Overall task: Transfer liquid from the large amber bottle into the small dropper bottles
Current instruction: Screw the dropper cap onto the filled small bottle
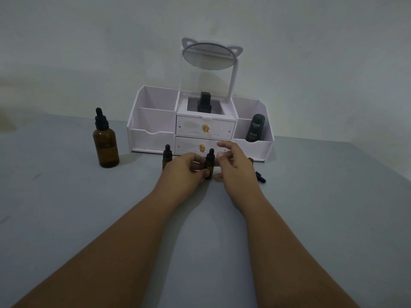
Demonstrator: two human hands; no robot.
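Note:
The large amber bottle point(106, 146) stands capped with a black dropper at the left of the grey table. A small amber dropper bottle point(209, 163) stands upright between my hands. My left hand point(185, 168) grips its lower body with thumb and fingers. My right hand point(233, 163) hovers just right of it, fingers loosely spread, holding nothing. Another small dropper bottle point(166, 154) stands behind my left hand. A third small bottle point(251, 160) peeks out behind my right hand, uncapped, and a loose black dropper cap point(260, 177) lies on the table beside it.
A white organiser point(155, 130) with two drawers and a cat-ear mirror point(209, 55) stands against the wall. It holds a dark Kahf bottle point(255, 128) at the right and a black bottle point(205, 102) in the middle. Grey table surface point(66, 207) extends toward me.

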